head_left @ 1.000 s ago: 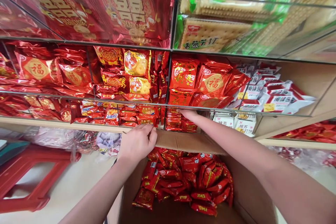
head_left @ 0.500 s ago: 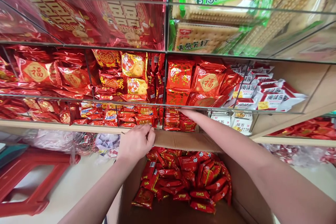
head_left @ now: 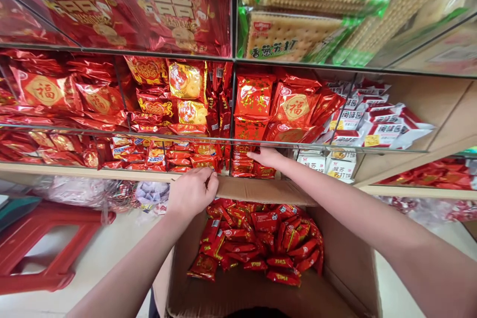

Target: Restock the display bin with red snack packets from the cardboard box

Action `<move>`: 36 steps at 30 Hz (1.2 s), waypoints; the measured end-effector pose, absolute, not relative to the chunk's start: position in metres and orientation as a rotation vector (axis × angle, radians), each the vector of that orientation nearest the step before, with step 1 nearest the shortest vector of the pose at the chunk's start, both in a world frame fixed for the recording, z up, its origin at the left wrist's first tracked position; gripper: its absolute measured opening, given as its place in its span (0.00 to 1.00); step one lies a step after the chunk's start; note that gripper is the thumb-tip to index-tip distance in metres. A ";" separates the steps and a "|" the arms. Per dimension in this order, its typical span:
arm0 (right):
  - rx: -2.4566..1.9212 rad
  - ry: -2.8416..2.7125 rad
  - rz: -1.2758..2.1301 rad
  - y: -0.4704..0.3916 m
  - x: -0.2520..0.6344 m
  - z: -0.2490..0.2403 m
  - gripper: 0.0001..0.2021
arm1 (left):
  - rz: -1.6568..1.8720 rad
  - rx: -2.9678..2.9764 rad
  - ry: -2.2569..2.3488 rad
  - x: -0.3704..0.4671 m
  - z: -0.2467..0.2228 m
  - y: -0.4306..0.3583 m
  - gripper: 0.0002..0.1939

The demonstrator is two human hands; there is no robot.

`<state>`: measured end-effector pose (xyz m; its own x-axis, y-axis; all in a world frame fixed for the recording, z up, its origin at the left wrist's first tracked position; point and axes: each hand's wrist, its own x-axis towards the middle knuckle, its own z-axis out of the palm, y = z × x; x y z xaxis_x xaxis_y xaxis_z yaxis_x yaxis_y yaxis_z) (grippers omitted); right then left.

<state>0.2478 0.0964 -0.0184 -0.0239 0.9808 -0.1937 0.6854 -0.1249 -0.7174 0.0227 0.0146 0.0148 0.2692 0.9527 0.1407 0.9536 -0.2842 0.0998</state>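
My left hand (head_left: 194, 189) is closed at the upper left corner of a cardboard box (head_left: 261, 190), its fingers curled over the flap by the shelf edge. Inside the box lies a loose heap of red wrapped snack packets (head_left: 257, 243). My right hand (head_left: 269, 157) reaches over the box into a low shelf compartment. There it rests on a stack of small red packets (head_left: 244, 165), fingers stretched to the left with nothing visible in them; the fingertips are partly hidden. White boxlike packs (head_left: 313, 161) stand just right of my right wrist.
Clear dividers (head_left: 179, 136) front the shelves, which hold red packets (head_left: 253, 97), white packets (head_left: 383, 129) and green-edged crackers (head_left: 290, 35). A red plastic stool (head_left: 55, 238) stands at left. Bagged goods (head_left: 80, 191) lie under the shelf.
My right hand has drawn back a little, so more of it shows above the red packets. The left hand keeps its place on the box. The view has tipped slightly downward.
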 end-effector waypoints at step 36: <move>-1.334 -0.851 0.854 -0.128 0.223 -0.019 0.16 | -2.285 -2.311 -2.406 0.117 -0.008 -0.107 0.17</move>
<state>0.2225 -0.1283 -0.0190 0.4487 0.8932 0.0291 -0.0323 0.0488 -0.9983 0.1171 -0.1073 -0.0079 -0.0910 0.9942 0.0565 0.1078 -0.0466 0.9931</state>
